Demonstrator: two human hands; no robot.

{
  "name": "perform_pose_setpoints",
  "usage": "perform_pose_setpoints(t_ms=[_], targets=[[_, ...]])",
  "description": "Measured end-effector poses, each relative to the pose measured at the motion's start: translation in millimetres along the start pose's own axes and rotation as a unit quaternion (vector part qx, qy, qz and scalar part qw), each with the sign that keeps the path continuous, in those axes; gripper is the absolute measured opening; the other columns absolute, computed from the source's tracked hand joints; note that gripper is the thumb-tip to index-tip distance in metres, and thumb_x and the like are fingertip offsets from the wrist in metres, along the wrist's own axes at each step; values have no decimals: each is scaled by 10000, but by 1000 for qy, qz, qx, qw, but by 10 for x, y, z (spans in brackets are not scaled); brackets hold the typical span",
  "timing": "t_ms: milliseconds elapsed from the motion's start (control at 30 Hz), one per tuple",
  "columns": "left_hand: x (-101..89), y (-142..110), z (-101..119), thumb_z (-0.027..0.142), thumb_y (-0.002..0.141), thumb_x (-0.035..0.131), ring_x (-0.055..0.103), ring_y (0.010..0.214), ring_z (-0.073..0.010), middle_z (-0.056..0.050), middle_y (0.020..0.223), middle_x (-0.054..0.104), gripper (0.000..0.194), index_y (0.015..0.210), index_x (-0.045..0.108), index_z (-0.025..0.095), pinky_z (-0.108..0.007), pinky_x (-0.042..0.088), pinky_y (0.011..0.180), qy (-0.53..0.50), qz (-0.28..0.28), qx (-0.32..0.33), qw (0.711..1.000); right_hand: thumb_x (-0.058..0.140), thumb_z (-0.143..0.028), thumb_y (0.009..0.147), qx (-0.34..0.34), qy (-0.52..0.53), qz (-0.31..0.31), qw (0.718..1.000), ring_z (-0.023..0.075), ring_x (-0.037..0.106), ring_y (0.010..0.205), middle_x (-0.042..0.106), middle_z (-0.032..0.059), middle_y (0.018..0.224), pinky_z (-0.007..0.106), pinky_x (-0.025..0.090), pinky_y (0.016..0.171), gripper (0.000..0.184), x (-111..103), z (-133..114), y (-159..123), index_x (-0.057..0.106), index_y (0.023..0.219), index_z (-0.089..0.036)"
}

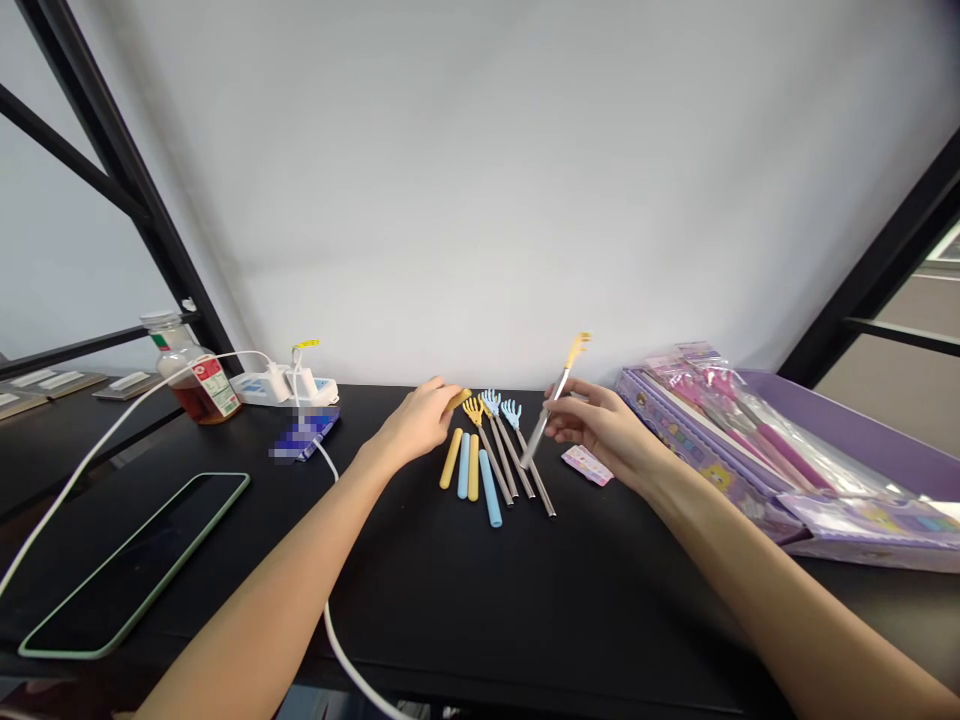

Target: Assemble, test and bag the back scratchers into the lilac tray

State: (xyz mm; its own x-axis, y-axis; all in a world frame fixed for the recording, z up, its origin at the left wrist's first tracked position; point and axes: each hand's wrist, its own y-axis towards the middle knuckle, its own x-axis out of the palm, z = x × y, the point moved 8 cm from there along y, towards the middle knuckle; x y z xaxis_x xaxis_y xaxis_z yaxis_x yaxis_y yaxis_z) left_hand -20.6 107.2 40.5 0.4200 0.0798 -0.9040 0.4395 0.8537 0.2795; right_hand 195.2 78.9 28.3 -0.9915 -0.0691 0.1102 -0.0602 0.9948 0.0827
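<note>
My right hand (600, 430) pinches a thin metal rod with a yellow claw-shaped tip (559, 385), tilted up off the black table (525, 600). My left hand (416, 420) is closed on a short yellow tube (459, 398) at the far end of a row. Between my hands lie several yellow and blue tubes (471, 470) and three metal rods with claw tips (510, 455), one yellow and two blue.
A purple box (862, 450) of wrapped packets stands at the right. A small pink card (587, 465) lies by my right hand. At the left are a tablet (135, 560), a white cable (330, 630), a power strip (285, 385) and a bottle (191, 375).
</note>
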Motion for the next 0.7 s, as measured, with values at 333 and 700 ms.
perform_pose_setpoints(t_ms=[333,700], targets=[[-46,-54,448,182,1014,431,628,881,-180,-52,1122,614,247,1203,587,212,-297,485,760,-36,62,172,982,847,-385,721,-197,75,84,974,157,732,709,651,-31,722,260,583,672,337,-70,-345,-106,587,860,-221],[-107,-83,523,331,1060,410,660,927,-196,-56,1080,688,293,1255,575,188,-318,519,787,-4,111,206,972,864,-344,731,-249,30,68,966,116,665,635,654,-6,728,235,544,596,245,-135,-482,-137,695,817,-188]])
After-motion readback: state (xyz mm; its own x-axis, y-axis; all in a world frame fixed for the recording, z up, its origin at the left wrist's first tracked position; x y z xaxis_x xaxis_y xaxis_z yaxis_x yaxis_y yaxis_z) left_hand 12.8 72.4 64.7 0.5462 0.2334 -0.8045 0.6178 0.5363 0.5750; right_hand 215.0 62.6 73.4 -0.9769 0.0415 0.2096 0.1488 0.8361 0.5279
